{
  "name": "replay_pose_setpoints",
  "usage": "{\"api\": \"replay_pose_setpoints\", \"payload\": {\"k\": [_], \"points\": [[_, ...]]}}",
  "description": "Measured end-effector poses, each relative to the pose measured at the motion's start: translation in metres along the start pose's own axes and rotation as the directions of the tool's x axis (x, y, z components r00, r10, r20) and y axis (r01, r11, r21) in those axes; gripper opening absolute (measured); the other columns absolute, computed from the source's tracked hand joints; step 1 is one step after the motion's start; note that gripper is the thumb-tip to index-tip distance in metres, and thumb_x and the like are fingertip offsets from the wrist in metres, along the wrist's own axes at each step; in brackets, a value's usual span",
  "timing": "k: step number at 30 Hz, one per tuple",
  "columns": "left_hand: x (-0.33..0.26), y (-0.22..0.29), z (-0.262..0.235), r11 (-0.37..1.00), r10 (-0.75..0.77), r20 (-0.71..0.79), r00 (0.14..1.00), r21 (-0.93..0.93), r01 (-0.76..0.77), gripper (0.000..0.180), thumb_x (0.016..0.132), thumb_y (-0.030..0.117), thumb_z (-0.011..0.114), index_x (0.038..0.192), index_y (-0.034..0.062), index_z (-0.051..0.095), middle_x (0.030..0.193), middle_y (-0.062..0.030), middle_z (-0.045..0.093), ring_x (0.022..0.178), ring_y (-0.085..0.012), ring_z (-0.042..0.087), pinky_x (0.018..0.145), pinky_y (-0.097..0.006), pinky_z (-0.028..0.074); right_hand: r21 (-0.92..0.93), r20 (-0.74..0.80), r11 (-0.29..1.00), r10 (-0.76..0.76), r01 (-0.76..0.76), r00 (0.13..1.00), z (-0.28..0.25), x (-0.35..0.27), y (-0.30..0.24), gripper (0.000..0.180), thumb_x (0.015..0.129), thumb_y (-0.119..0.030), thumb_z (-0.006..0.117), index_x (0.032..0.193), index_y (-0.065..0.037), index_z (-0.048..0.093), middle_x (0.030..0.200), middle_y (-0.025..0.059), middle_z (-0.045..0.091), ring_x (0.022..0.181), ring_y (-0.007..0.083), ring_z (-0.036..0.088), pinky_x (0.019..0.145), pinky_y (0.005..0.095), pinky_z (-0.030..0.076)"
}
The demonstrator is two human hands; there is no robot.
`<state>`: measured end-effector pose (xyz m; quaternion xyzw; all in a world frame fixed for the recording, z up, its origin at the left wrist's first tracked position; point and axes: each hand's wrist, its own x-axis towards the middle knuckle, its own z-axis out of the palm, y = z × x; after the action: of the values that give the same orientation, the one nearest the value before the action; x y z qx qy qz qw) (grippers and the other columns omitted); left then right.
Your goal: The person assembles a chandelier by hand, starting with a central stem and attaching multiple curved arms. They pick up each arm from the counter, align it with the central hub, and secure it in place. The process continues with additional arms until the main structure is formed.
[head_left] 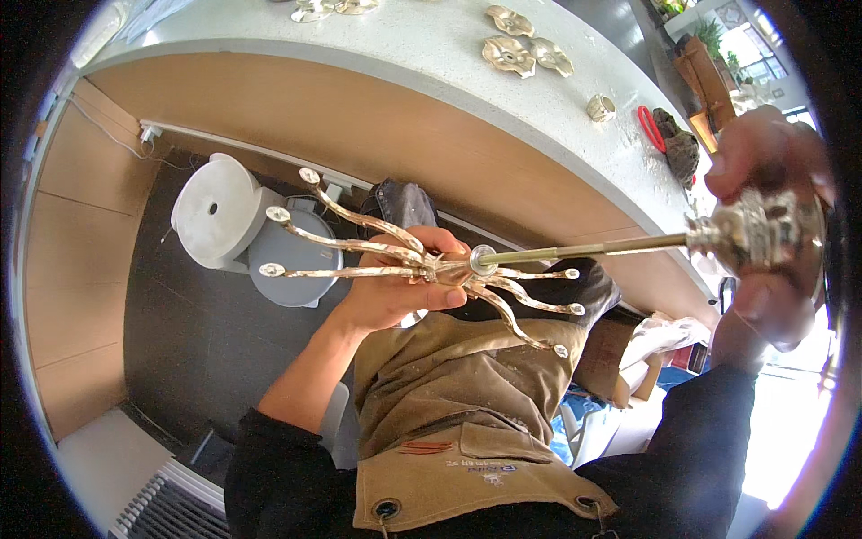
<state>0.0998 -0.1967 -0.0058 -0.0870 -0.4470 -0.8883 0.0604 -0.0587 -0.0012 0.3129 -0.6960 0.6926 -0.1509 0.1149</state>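
My left hand (382, 296) is closed around the middle of a shiny branched candelabra top (455, 271). Its several curved arms spread out to both sides, each ending in a small round tip. A long thin brass-coloured rod (593, 248) runs from the ring at its centre toward the right. At the rod's other end is a ridged, silvery candelabra stem piece (741, 235), gripped by the fingers of my right hand (763, 153). That hand is blurred and close to the camera. Whether the rod is fastened at either end I cannot tell.
On the pale counter (386, 49) ahead lie several wavy silvery dishes (509, 56), a small metal cup (601, 108), and a dark cloth (680, 153) by a red loop (651, 128). A white drum-shaped container (208, 220) stands at left, an open cardboard box (603, 359) at right.
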Motion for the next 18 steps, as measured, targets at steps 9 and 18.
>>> {"api": "replay_pose_setpoints", "payload": {"k": [9, 18], "points": [[0.005, 0.007, 0.004, 0.993, -0.116, -0.016, 0.993, 0.010, 0.116, 0.050, 0.075, 0.002, 0.084, 0.117, 0.0078, 0.058, 0.108, -0.0111, 0.069, 0.109, -0.0248, 0.066, 0.092, -0.042, 0.056, -0.021, 0.129, 0.960, -0.276, 0.281, 0.953, 0.023, 0.040, 0.016, 0.039, 0.086, -0.009, 0.064, 0.122, 0.003, 0.059, 0.112, 0.0230, 0.057, 0.081, 0.0194, 0.058, 0.068, 0.0288, 0.046], [0.003, 0.013, 0.010, 0.999, -0.001, -0.081, 0.997, 0.032, 0.003, 0.035, 0.081, 0.016, 0.083, 0.108, 0.0027, 0.067, 0.100, -0.0054, 0.071, 0.082, -0.0073, 0.062, 0.070, -0.021, 0.051, 0.123, 0.063, 0.986, -0.120, 0.111, 0.991, 0.039, 0.053, 0.007, 0.067, 0.077, 0.007, 0.077, 0.136, 0.007, 0.046, 0.117, 0.0186, 0.061, 0.093, 0.0162, 0.063, 0.078, 0.0262, 0.057]]}}
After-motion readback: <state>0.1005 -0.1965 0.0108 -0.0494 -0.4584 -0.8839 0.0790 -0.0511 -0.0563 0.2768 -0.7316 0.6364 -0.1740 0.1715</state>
